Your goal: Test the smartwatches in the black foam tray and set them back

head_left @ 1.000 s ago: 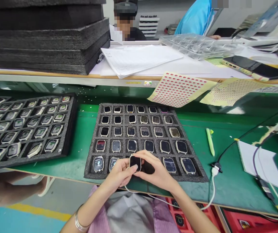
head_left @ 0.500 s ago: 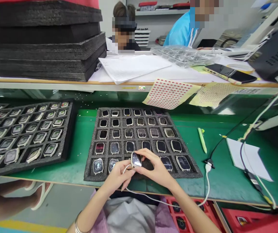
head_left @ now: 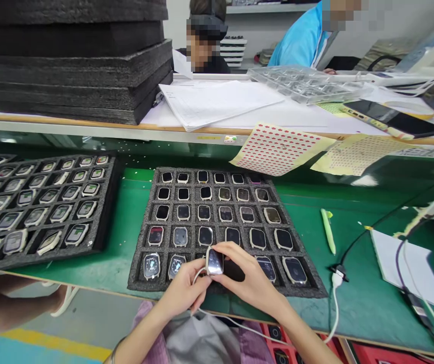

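My right hand (head_left: 252,280) is closed around a strapless smartwatch (head_left: 214,262), thumb below and fingers above its edge. The watch's screen is dark and shiny, tilted up. My left hand (head_left: 185,287) pinches a white cable (head_left: 335,306) right at the watch's left side; the cable's end is hidden by the fingers and the watch. Both hands hover over the front row of a black foam tray (head_left: 316,287), which holds rows of similar watches. In that row, two watches at the left, including a lit watch (head_left: 152,266), show bright dials.
Another foam tray (head_left: 105,212) of watches lies left. On the right are a green pen (head_left: 328,231), a cable plug (head_left: 337,277) and white paper (head_left: 410,268). Sticker sheets (head_left: 281,149) hang from the shelf, which carries stacked foam (head_left: 73,76) and a phone (head_left: 393,119). Two people sit beyond.
The view has shifted slightly, so the tray and the bench things on the right appear lower and further right. Both hands keep the same hold on the watch and cable.
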Demonstrator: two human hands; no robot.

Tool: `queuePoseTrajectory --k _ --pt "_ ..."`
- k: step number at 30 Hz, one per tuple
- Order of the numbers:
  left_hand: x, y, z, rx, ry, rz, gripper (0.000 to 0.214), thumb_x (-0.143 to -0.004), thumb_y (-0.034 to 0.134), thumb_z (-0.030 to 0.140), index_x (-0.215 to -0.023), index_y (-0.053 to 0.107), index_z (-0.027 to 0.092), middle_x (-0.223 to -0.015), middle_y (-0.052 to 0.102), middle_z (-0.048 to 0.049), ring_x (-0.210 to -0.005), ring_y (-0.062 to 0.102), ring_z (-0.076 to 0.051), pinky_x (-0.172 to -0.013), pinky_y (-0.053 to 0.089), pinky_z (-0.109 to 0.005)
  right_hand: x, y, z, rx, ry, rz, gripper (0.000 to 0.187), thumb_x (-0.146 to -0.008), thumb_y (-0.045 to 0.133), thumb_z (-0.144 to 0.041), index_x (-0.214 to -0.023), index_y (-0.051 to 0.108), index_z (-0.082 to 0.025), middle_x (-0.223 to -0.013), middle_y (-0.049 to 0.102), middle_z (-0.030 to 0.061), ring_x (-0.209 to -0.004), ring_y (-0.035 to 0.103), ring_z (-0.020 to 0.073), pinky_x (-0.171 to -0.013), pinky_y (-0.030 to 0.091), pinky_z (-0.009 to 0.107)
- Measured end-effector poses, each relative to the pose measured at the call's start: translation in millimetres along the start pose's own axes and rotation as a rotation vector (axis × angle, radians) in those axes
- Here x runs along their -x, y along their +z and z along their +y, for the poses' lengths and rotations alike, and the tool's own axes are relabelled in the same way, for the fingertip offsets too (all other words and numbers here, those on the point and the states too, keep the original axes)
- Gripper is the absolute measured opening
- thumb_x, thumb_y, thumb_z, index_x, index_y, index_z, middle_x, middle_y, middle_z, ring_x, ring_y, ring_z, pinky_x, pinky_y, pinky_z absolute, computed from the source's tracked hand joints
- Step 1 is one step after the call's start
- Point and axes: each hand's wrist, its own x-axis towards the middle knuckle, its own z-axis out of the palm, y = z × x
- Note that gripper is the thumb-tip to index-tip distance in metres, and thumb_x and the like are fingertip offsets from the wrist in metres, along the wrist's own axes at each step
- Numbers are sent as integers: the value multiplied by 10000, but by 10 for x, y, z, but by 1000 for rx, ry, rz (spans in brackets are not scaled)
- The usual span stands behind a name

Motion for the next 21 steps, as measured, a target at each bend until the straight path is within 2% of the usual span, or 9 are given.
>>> queuePoseTrajectory --k 3,5,8,10,12,16,21 --pt "-10 10 -4 30 -40 28 426 -770 683 388 -1077 563 119 -581 536 44 -279 310 -15 -289 175 -157 8 50 10 36 -22 11 418 -824 613 -117 -1211 519 -243 -1204 534 84 -1105 529 234 -948 446 388" --pt "-31 31 -25 33 -11 113 374 -758 698 398 -979 594 115 -636 551 25 -331 299 -8 -317 188 -160 2 87 9 36 -46 24 405 -822 594 -100 -1194 522 -243 -1180 536 84 -1086 537 232 -930 459 389" --pt "-56 75 -62 40 98 246 288 -778 687 387 -814 609 112 -691 552 0 -479 400 -39 -430 305 -158 -15 125 -9 -2 -65 25 410 -806 600 -80 -1177 526 -238 -1144 540 80 -1055 547 222 -900 475 367" --pt "-54 99 -70 76 132 277 286 -783 683 388 -769 598 115 -669 534 3 -514 429 -52 -479 351 -164 -28 135 -25 -29 -66 33 422 -792 615 -71 -1173 527 -232 -1130 541 77 -1047 545 217 -900 470 360" --pt "-37 114 -60 122 91 266 310 -791 666 422 -802 588 121 -600 483 34 -424 373 -32 -405 305 -158 -41 140 -37 -50 -73 46 428 -779 637 -73 -1165 532 -226 -1116 546 74 -1041 542 217 -900 464 361" --pt "9 127 -12 168 -3 222 369 -796 643 475 -899 551 133 -500 349 107 -291 183 7 -288 123 -152 -49 161 -34 -87 -94 55 443 -768 660 -79 -1171 541 -221 -1120 552 79 -1042 542 220 -898 462 366" --pt "20 111 25 161 -13 194 414 -803 634 482 -1007 538 135 -504 349 114 -288 192 7 -285 148 -142 -25 169 -20 -142 -83 60 408 -818 645 -136 -1203 549 -230 -1143 563 91 -1064 544 229 -907 467 378"
